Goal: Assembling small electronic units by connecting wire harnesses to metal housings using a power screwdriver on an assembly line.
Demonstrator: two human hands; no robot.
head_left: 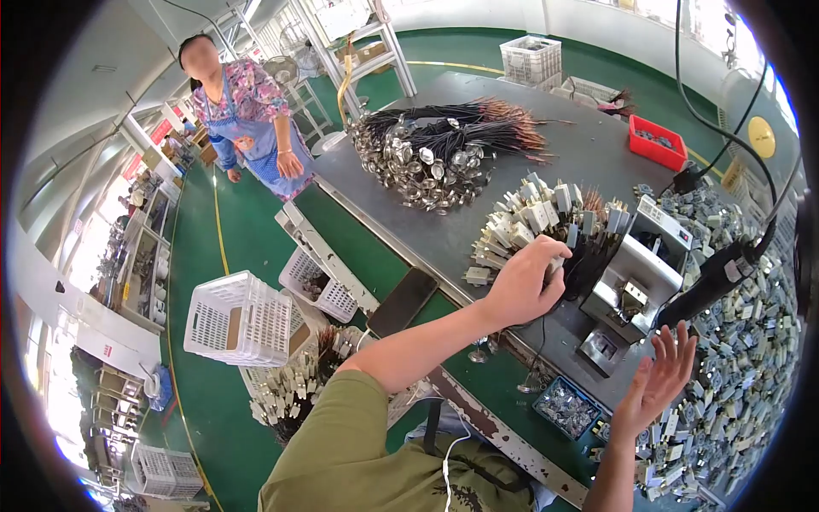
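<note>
My left hand (pixel 531 280) reaches over the near side of a bundle of white and grey plug-like connectors (pixel 533 213) with dark wires. Its thumb and fingers are curled together, and what they hold, if anything, is too hidden to name. To the right of it stands a small metal fixture (pixel 636 294) with a silver block and a slot. My right hand (pixel 659 380) is raised palm up with spread fingers, holding nothing, just below a black power screwdriver (pixel 710 283) on a cable. A blue tray (pixel 567 408) of small metal parts lies to its left.
A large heap of grey connectors (pixel 725 384) covers the right side. Black cables with round metal ends (pixel 426 162) lie at the back, near a red bin (pixel 657 143). A phone (pixel 403 301) rests at the left edge. Another person (pixel 252 128) stands beyond white crates (pixel 239 320).
</note>
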